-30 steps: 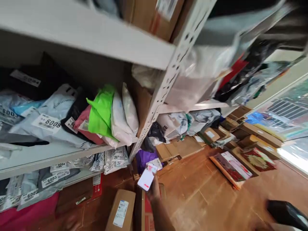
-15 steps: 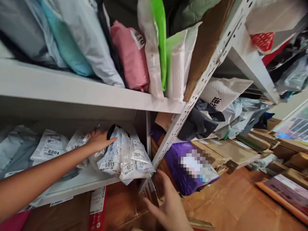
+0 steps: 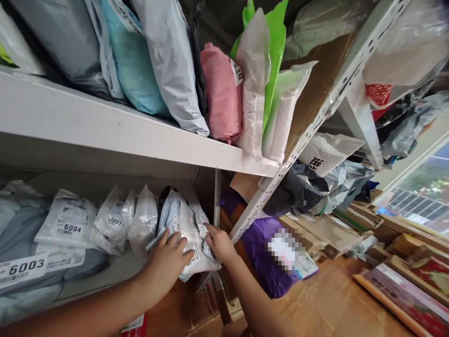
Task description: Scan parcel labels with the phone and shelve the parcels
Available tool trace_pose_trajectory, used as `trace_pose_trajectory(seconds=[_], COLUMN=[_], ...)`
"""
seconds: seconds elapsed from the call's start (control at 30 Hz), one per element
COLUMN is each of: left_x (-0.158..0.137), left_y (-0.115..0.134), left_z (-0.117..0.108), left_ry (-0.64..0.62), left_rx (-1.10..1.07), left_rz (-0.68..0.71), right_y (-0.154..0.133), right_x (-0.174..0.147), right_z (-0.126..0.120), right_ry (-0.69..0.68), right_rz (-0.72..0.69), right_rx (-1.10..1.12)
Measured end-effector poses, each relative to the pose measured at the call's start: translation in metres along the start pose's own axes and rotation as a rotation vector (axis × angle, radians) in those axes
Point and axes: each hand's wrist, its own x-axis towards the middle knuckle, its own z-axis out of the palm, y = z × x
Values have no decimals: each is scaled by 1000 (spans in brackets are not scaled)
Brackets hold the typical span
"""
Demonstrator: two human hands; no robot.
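Observation:
On the lower shelf, several white and pale grey plastic parcel bags (image 3: 187,224) stand packed together at the right end. My left hand (image 3: 166,257) lies against the front of these bags with its fingers spread. At their right side, my right hand (image 3: 218,242) has its fingers closed on the edge of the rightmost parcel bag (image 3: 202,220); the thumb is partly hidden. Left of them stand a clear parcel bag (image 3: 143,220), a bag labelled 6007 (image 3: 114,217) and one labelled 6004 (image 3: 68,215). A grey bag labelled 6003 (image 3: 24,269) lies furthest left.
The upper shelf (image 3: 140,133) holds a pink parcel (image 3: 222,93), a teal one (image 3: 135,70) and other bags. A perforated white post (image 3: 305,133) slants down at the right. Beyond it are a purple parcel (image 3: 259,252) and cardboard boxes (image 3: 319,229) on the floor.
My left hand has come forward from behind the bags onto their front. My right hand has moved from the open space up to the bags' right edge. The view has shifted slightly.

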Motion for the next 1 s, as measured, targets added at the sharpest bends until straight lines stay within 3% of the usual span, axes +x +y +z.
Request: trace_pose_trajectory(seconds=[0.13, 0.3, 0.5, 0.67, 0.83, 0.9, 0.93, 1.0], left_x=[8, 24, 22, 18, 31, 37, 38, 39], left_y=[2, 12, -3, -13, -1, -2, -5, -17], left_z=[1, -7, -3, 3, -13, -20, -22, -23], left_ry=[36, -18, -15, 48, 108, 230, 324, 441], left_rx=[90, 75, 28, 40, 38, 16, 1, -48], left_rz=[35, 4, -62, -176, -72, 22, 14, -176], right_y=[7, 10, 18, 29, 31, 32, 32, 31], right_x=[-26, -55, -37, -27, -27, -25, -23, -21], right_z=[-2, 5, 6, 18, 44, 50, 52, 54], right_ry=[85, -37, -43, -149, 55, 131, 162, 211], right_rz=[137, 23, 14, 12, -40, -60, -61, -54], right_rx=[-53, 71, 187, 246, 290, 313, 323, 333])
